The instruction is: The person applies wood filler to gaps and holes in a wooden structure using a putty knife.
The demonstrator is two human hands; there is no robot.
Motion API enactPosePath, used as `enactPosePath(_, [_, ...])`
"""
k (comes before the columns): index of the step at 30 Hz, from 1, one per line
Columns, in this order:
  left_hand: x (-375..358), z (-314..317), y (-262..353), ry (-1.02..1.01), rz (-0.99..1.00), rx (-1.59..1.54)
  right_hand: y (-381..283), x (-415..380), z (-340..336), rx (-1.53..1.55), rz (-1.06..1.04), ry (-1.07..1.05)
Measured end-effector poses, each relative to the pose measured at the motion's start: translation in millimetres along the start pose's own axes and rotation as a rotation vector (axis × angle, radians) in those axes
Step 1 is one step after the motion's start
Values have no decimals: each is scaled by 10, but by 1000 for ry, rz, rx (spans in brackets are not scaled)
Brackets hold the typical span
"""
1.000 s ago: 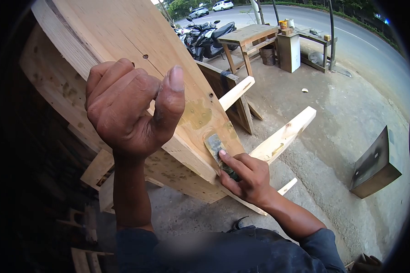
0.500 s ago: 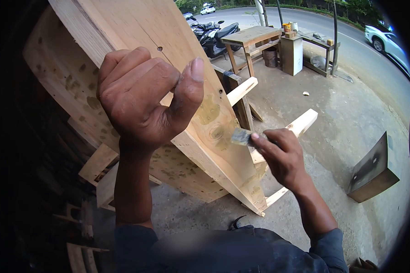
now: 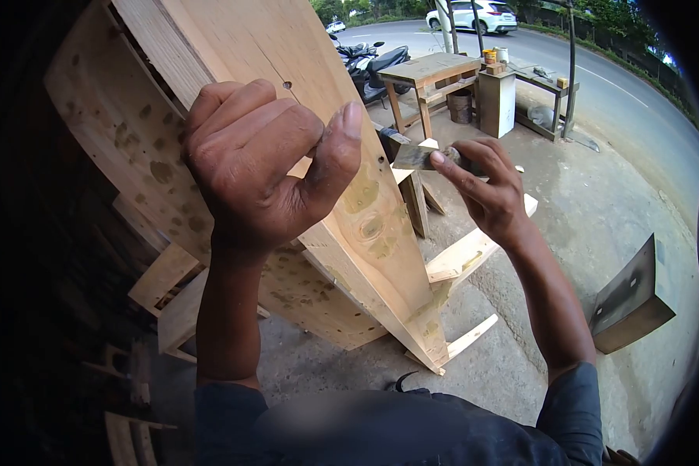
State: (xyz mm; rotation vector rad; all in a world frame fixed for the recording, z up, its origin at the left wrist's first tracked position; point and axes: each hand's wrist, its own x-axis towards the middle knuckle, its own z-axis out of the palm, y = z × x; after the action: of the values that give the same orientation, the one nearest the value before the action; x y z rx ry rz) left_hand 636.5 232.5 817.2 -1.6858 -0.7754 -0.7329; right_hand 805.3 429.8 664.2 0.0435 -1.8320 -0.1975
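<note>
A long pale board of a wooden piece of furniture [image 3: 400, 268] slants across the middle, with greenish-tan filler patches and a dark crack running to a small hole. My left hand [image 3: 268, 159] is raised in front of the board, fingers curled in and thumb sticking up; I cannot tell what lies inside the curl. Beyond the board's right edge, my right hand [image 3: 493, 182] pinches a putty knife [image 3: 414, 158], its flat metal blade pointing left and smeared with residue. The blade is near a small dark hole at the board's edge.
A wooden workbench [image 3: 431, 68] and a pale upright box [image 3: 497, 105] with small tubs on it stand at the back. Parked motorcycles [image 3: 377, 66] are behind. A grey box [image 3: 633, 299] sits on the concrete at right. A white car [image 3: 478, 15] is on the road.
My right hand has lifted the putty knife up and away from the filler patch on the board. My left hand keeps its curled pose. The white car has moved left along the road.
</note>
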Motion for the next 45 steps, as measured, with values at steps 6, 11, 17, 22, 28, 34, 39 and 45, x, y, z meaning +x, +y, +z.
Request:
enactPosePath(6, [2, 4, 0, 19, 21, -13, -117, -25, -57, 63, 14, -5])
enactPosePath(11, [3, -17, 4, -10, 1, -36, -90, 87, 66, 51, -18, 1])
enactPosePath(17, [-11, -9, -33, 9, 23, -118, 46, 409, 145, 103, -174, -129])
enactPosePath(22, [-24, -1, -21, 20, 12, -89, 205, 303, -19, 23, -135, -193])
enactPosePath(28, [-31, -18, 39, -17, -10, -71, -40, 216, -219, -27, 17, -89])
enactPosePath(34, [-28, -6, 26, -5, 15, -77, -524, 333, -401, -67, 101, -295])
enactPosePath(39, [-30, 9, 24, 6, 10, -74, -583, 283, -514, -76, 137, -377])
enactPosePath(45, [-21, 21, 0, 25, 14, -58, -511, 204, -376, -109, 123, -385])
